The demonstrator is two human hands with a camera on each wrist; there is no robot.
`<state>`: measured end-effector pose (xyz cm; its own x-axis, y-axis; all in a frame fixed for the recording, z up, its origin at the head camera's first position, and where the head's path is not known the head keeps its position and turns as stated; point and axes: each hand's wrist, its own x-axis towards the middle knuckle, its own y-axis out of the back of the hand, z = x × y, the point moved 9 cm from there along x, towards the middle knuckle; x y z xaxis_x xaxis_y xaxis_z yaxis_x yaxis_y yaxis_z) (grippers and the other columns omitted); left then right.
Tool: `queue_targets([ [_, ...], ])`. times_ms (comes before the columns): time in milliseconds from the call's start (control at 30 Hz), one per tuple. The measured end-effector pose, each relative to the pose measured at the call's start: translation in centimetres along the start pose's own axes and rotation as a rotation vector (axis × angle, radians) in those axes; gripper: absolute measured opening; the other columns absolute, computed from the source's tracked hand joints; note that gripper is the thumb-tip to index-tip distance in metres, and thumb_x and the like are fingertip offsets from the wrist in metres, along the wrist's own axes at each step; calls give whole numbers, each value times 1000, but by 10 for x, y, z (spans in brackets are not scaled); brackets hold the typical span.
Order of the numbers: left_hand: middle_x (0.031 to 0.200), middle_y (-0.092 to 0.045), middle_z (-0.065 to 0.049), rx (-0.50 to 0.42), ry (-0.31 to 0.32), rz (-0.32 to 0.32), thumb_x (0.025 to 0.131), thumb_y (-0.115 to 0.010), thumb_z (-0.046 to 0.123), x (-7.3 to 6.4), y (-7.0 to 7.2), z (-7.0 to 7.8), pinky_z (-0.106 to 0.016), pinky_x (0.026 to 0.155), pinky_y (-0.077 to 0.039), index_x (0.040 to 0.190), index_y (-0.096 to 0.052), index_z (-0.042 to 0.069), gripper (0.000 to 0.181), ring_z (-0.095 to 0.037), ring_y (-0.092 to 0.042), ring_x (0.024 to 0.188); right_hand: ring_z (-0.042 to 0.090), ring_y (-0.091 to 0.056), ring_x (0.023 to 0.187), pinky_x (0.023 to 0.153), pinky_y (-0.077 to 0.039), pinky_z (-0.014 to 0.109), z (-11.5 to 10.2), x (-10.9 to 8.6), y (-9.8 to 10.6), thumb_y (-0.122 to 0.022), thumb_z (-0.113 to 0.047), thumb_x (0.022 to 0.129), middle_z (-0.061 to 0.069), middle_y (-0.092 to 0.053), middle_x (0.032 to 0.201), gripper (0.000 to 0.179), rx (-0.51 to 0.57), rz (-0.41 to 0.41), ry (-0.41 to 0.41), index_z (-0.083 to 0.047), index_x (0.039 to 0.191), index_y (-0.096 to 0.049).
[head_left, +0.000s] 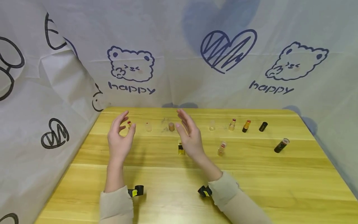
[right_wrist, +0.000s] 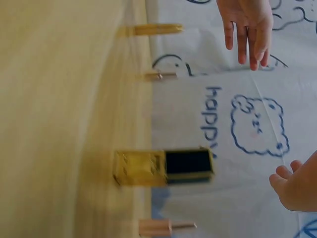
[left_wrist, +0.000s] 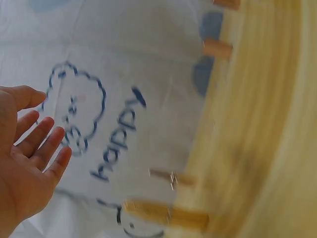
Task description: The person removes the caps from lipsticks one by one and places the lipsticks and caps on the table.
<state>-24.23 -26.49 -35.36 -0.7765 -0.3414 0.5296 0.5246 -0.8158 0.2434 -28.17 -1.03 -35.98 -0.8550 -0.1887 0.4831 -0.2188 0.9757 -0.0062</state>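
My left hand [head_left: 120,137] is held over the far left of the table, fingers relaxed and thumb spread, holding nothing. Just behind it stands a red-tipped lipstick [head_left: 129,123], partly covered by the hand. Beside that is a small clear cap [head_left: 149,127]. My right hand [head_left: 191,137] hovers nearer the middle with loose fingers and holds nothing. Closest to it is a square gold-and-black lipstick tube [head_left: 181,149], seen large in the right wrist view as the lipstick tube [right_wrist: 163,167]. A brown round cap [head_left: 171,126] sits between the hands.
Right of my right hand stand a clear cap [head_left: 212,125], a capped lipstick [head_left: 222,149], two uncapped lipsticks, one pink-gold [head_left: 232,125] and one orange-black [head_left: 246,126], a black cap [head_left: 263,126] and a black tube [head_left: 281,145]. A printed cloth [head_left: 173,62] hangs behind the table.
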Motion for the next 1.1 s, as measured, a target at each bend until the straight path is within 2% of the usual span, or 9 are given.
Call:
queue_targets([
  [200, 148, -56, -8, 93, 146, -13, 99, -69, 6, -8, 27, -32, -47, 107, -43, 149, -56, 10, 52, -27, -53, 134, 26, -43, 147, 123, -34, 41, 13, -11, -27, -55, -11, 108, 12, -47, 158, 53, -22, -81, -46, -2, 157, -40],
  [400, 150, -53, -10, 144, 265, -54, 100, -68, 8, -13, 41, -55, -47, 106, -43, 151, -51, 7, 54, -29, -54, 133, 29, -46, 145, 122, -36, 40, 29, -20, -51, -58, -13, 106, 13, -48, 158, 57, -65, -202, -132, -3, 158, -39],
  [500, 149, -55, -12, 165, 309, -98, 100, -68, 10, -15, 42, -63, -43, 104, -44, 150, -52, 4, 53, -31, -55, 130, 32, -46, 145, 121, -37, 41, 38, -25, -59, -59, -16, 106, 13, -47, 158, 59, -77, -262, -186, -3, 159, -37],
  [633, 150, -54, -15, 222, 373, -207, 101, -68, 17, -18, 40, -74, -40, 103, -46, 150, -51, 3, 54, -34, -56, 129, 33, -45, 145, 121, -37, 42, 49, -32, -67, -59, -18, 107, 13, -45, 160, 61, -75, -328, -258, -5, 161, -35],
  [867, 151, -51, -23, 255, 438, -427, 101, -70, 24, -25, 31, -90, -52, 107, -48, 150, -49, -2, 59, -41, -53, 133, 35, -48, 143, 118, -41, 46, 64, -40, -74, -61, -19, 105, 12, -48, 158, 62, -61, -375, -366, -7, 160, -36],
  [967, 148, -53, -26, 270, 452, -480, 101, -71, 22, -27, 28, -94, -54, 107, -49, 149, -49, -2, 59, -44, -53, 134, 33, -49, 143, 115, -44, 46, 68, -43, -74, -61, -22, 105, 10, -49, 157, 62, -78, -398, -408, -9, 161, -37],
  [1100, 142, -56, -27, 283, 470, -512, 100, -71, 18, -30, 27, -98, -52, 104, -51, 147, -50, -3, 55, -45, -54, 132, 34, -48, 144, 113, -47, 48, 73, -45, -75, -61, -25, 106, 10, -48, 158, 61, -100, -435, -452, -9, 160, -39],
])
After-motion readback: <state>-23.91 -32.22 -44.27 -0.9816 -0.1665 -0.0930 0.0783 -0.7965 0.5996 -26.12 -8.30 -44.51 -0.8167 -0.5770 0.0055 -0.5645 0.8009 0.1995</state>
